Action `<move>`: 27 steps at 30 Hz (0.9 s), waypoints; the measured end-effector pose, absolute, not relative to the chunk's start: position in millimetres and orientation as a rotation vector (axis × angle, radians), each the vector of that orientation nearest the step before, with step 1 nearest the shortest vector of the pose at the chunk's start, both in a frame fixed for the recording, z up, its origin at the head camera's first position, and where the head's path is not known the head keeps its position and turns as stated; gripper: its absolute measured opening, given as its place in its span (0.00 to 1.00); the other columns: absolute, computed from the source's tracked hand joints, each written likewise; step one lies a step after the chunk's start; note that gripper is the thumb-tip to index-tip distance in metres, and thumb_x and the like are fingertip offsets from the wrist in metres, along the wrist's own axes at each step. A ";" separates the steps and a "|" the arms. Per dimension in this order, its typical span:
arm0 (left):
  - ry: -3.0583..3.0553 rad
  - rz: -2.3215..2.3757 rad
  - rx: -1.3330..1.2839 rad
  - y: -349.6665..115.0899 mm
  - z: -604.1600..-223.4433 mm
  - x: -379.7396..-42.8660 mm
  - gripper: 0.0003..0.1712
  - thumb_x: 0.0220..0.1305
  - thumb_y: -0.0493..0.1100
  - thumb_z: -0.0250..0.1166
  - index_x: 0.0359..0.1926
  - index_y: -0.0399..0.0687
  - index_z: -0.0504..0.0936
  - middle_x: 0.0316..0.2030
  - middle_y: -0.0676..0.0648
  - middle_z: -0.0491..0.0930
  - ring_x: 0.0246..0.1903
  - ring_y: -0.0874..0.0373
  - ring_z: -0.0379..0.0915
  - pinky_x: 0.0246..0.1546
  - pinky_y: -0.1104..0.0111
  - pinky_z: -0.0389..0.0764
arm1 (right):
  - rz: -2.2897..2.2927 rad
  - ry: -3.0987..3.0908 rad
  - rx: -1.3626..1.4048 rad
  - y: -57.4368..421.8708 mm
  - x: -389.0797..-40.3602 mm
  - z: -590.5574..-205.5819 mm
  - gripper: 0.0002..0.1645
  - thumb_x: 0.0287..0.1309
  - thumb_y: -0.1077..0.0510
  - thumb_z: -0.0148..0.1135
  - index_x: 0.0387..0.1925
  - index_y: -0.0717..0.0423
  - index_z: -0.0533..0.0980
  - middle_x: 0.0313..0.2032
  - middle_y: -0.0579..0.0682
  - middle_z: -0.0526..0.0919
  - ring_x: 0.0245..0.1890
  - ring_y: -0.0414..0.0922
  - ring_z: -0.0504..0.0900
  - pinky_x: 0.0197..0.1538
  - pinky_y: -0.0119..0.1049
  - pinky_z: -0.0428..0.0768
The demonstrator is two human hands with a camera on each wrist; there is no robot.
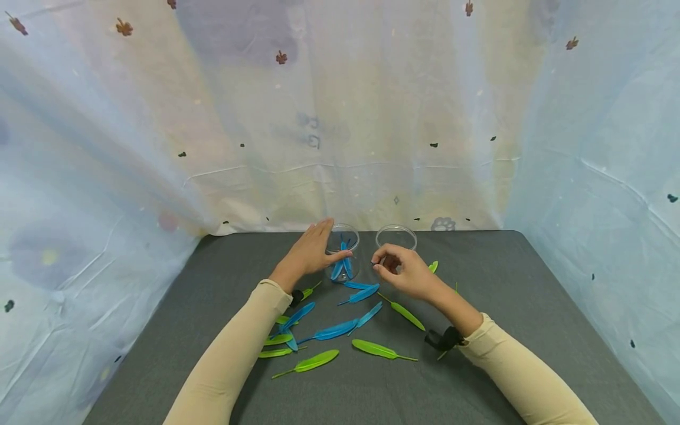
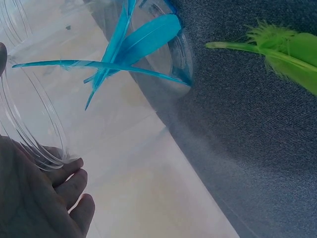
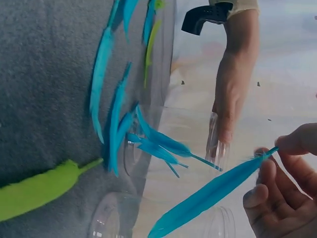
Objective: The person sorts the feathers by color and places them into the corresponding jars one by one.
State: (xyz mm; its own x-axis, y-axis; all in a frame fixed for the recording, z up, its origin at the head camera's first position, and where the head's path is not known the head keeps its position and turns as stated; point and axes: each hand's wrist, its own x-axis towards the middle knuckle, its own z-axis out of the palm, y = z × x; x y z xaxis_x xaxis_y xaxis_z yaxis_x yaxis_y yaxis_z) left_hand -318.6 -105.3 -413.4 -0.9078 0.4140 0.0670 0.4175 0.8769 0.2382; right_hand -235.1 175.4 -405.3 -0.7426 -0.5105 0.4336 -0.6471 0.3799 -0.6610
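My left hand (image 1: 309, 252) holds a clear plastic jar (image 1: 358, 241) near its rim, thumb in front and fingers around the far side. Several blue feathers (image 2: 151, 39) stand crossed inside this jar. Over in the right wrist view, my right hand (image 3: 290, 186) pinches another blue feather (image 3: 208, 196) by its quill, between thumb and fingertips. The head view has my right hand (image 1: 406, 271) in front of a second clear jar (image 1: 397, 226), partly covering it; the feather it pinches is mostly hidden there.
Loose blue feathers (image 1: 333, 330) lie on the grey tabletop (image 1: 372, 395) in front of the jars. Among and beside them are several green feathers (image 1: 317, 361), one of them (image 1: 406, 316) below my right hand. A patterned curtain (image 1: 345, 177) hangs behind the table.
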 end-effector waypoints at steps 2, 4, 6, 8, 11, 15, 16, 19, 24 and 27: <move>-3.027 -0.385 -0.672 -105.5 -413.6 -318.9 0.66 0.71 0.81 0.56 0.88 0.43 0.42 0.86 0.40 0.45 0.85 0.44 0.42 0.86 0.52 0.39 | 1.300 -2.447 1.029 176.6 -236.5 -403.8 0.05 0.75 0.65 0.65 0.48 0.57 0.82 0.42 0.48 0.83 0.29 0.42 0.75 0.32 0.37 0.76; -3.028 -0.380 -0.673 -105.8 -414.0 -319.4 0.66 0.71 0.81 0.55 0.88 0.43 0.42 0.86 0.40 0.45 0.85 0.44 0.42 0.86 0.52 0.39 | 1.305 -2.410 1.018 177.6 -238.2 -402.2 0.05 0.75 0.65 0.66 0.48 0.57 0.83 0.42 0.49 0.82 0.28 0.42 0.74 0.31 0.36 0.75; -3.027 -0.378 -0.676 -105.9 -414.5 -320.0 0.66 0.71 0.81 0.55 0.88 0.43 0.42 0.86 0.40 0.45 0.85 0.44 0.42 0.86 0.52 0.39 | 1.319 -2.372 1.012 178.1 -240.4 -400.2 0.05 0.74 0.65 0.66 0.48 0.58 0.83 0.42 0.50 0.82 0.26 0.43 0.73 0.30 0.36 0.74; -3.027 -0.384 -0.680 -106.0 -414.3 -319.9 0.66 0.71 0.81 0.55 0.88 0.43 0.42 0.86 0.40 0.45 0.85 0.44 0.42 0.86 0.52 0.39 | 1.324 -2.337 1.011 178.7 -242.3 -397.8 0.05 0.74 0.65 0.67 0.48 0.59 0.83 0.41 0.51 0.83 0.25 0.43 0.72 0.29 0.36 0.73; -3.023 -0.387 -0.689 -106.2 -414.2 -319.9 0.66 0.71 0.81 0.55 0.88 0.42 0.43 0.86 0.39 0.46 0.85 0.43 0.42 0.86 0.51 0.40 | 1.324 -2.315 0.995 180.0 -245.2 -394.2 0.05 0.74 0.65 0.67 0.48 0.59 0.83 0.39 0.50 0.83 0.25 0.42 0.72 0.28 0.36 0.73; -3.021 -0.381 -0.696 -106.3 -413.9 -319.5 0.66 0.71 0.80 0.55 0.88 0.42 0.43 0.86 0.39 0.46 0.85 0.42 0.42 0.86 0.50 0.41 | 1.317 -2.303 0.968 182.0 -249.5 -389.0 0.05 0.74 0.65 0.66 0.49 0.58 0.82 0.37 0.48 0.83 0.25 0.42 0.73 0.28 0.37 0.74; -3.019 -0.380 -0.698 -106.4 -414.0 -319.4 0.66 0.71 0.80 0.55 0.88 0.41 0.43 0.86 0.38 0.46 0.85 0.42 0.42 0.86 0.50 0.42 | 1.314 -2.294 0.964 182.4 -250.6 -387.6 0.05 0.74 0.65 0.66 0.49 0.58 0.82 0.37 0.49 0.83 0.26 0.43 0.74 0.29 0.36 0.74; -3.024 -0.377 -0.694 -106.3 -414.1 -319.0 0.65 0.71 0.80 0.55 0.88 0.42 0.42 0.86 0.39 0.46 0.85 0.44 0.41 0.86 0.51 0.41 | 1.314 -2.267 0.940 183.4 -255.1 -384.7 0.05 0.74 0.65 0.67 0.48 0.58 0.82 0.35 0.49 0.83 0.26 0.43 0.75 0.30 0.37 0.74; -3.024 -0.377 -0.695 -106.2 -414.7 -319.1 0.65 0.72 0.80 0.55 0.88 0.42 0.42 0.86 0.40 0.45 0.85 0.45 0.41 0.86 0.51 0.42 | 1.352 -2.191 0.890 182.3 -261.2 -380.3 0.07 0.70 0.69 0.68 0.47 0.62 0.82 0.33 0.54 0.84 0.27 0.45 0.75 0.31 0.33 0.73; -3.019 -0.365 -0.700 -106.2 -414.9 -319.3 0.65 0.72 0.80 0.54 0.88 0.42 0.42 0.86 0.40 0.45 0.85 0.45 0.41 0.86 0.50 0.42 | 1.380 -2.151 0.855 180.4 -264.3 -377.9 0.08 0.68 0.72 0.68 0.48 0.66 0.82 0.35 0.58 0.84 0.28 0.46 0.77 0.31 0.31 0.73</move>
